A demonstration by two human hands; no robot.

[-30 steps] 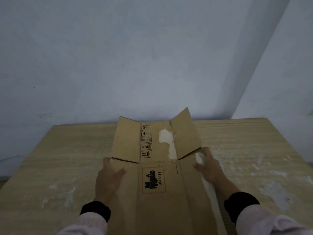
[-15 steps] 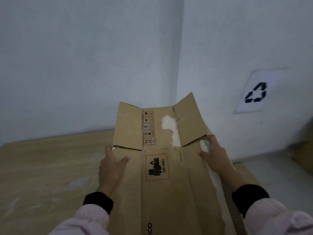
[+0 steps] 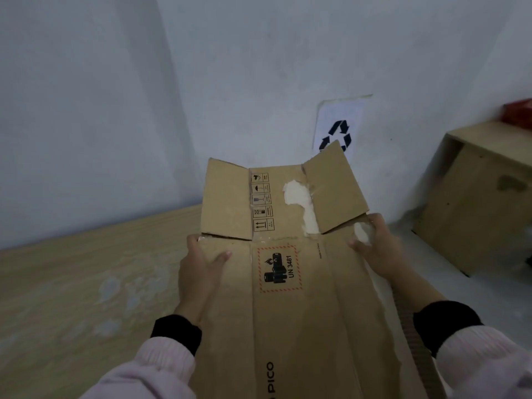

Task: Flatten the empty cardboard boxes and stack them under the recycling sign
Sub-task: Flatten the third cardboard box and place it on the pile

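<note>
A flattened brown cardboard box (image 3: 299,326) with a red-framed battery label and torn white patches is held flat in front of me, its far flaps tilted up. My left hand (image 3: 198,272) grips its left edge, thumb on top. My right hand (image 3: 374,246) grips the right edge near a torn white spot. The recycling sign (image 3: 339,128), a white sheet with black arrows, hangs on the wall straight beyond the box; the raised right flap covers its lower corner.
A wooden table (image 3: 72,277) with pale blotches lies to the left. A light wooden cabinet (image 3: 478,203) stands against the wall at right, with something red (image 3: 518,110) on top. Grey floor (image 3: 460,283) shows between cabinet and box.
My view has swung right, away from the table: the sign and the cabinet came into view and the sign now sits straight ahead. Both hands keep the same grip on the box.
</note>
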